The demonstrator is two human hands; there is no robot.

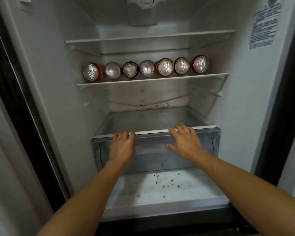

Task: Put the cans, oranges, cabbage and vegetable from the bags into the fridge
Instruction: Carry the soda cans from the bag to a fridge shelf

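Note:
The open fridge fills the view. Several cans (146, 69) lie on their sides in a row on the middle glass shelf (152, 79), ends facing me; most are red, one dark blue. At the bottom sits a clear crisper drawer (209, 142) under a glass cover shelf (152, 120). My left hand (122, 147) rests on the drawer's front, fingers hooked over its top edge. My right hand (186, 142) lies flat with spread fingers against the drawer front, fingertips over the white rim. Neither hand holds an object. No oranges, cabbage, vegetable or bags are in view.
The top glass shelf (150, 37) holds nothing. The fridge floor (160, 189) below the drawer is white with dark crumbs. A sticker label (264, 24) is on the right inner wall. The dark door frame (15, 103) runs down the left.

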